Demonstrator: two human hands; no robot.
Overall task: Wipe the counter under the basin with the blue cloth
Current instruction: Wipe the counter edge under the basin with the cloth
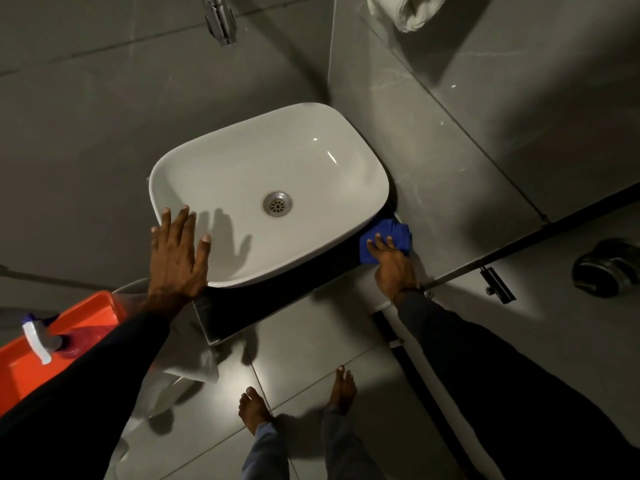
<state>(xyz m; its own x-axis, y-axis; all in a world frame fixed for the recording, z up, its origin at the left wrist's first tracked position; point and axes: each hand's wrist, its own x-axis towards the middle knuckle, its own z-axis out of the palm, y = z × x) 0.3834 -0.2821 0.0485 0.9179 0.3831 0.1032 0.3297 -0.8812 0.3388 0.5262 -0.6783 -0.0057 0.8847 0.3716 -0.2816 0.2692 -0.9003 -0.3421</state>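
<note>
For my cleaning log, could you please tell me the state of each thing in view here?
basin: empty, no standing water.
drain: unplugged.
tap: not running.
blue cloth: bunched, pressed on the counter beside the basin.
left hand: flat on the basin's rim.
right hand: fingers pressing the blue cloth.
spray bottle: in the orange tub.

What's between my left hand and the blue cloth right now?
In the head view, only the white basin lies between the left hand, resting on its rim, and the blue cloth under the right hand.
</note>
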